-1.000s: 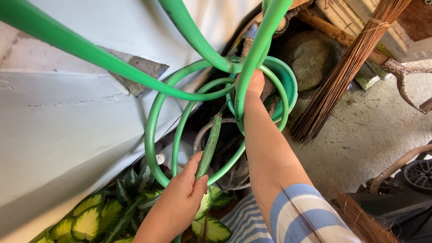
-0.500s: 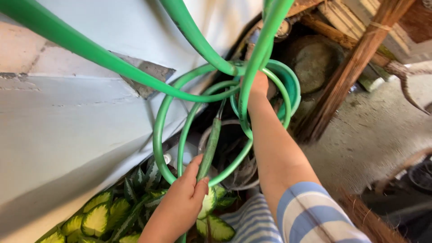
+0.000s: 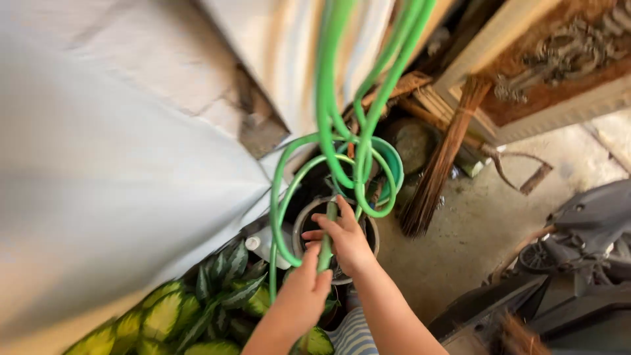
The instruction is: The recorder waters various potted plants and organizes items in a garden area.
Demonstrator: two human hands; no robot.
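Note:
A long green hose point(image 3: 327, 98) hangs in several loops from above, in front of a white wall point(image 3: 98, 171). A darker green stretch of the hose point(image 3: 327, 230) runs down between my hands. My left hand point(image 3: 303, 292) grips it low down, above the leafy plant. My right hand point(image 3: 347, 242) lies over the same stretch just above, fingers wrapped loosely round it. Both hands are over a round grey pot point(image 3: 300, 227). A teal bucket point(image 3: 393, 160) sits behind the loops.
A stick broom point(image 3: 439, 167) leans at the right of the bucket. A variegated plant point(image 3: 190, 306) fills the lower left. Dark vehicle parts point(image 3: 578, 243) stand at the right on a concrete floor point(image 3: 473, 230). A wooden frame point(image 3: 526, 72) is at the upper right.
My right hand has drawn back from the teal bucket and now holds the dark hose stretch just above my left hand. The view has pulled back and tilted, and the loops look smaller.

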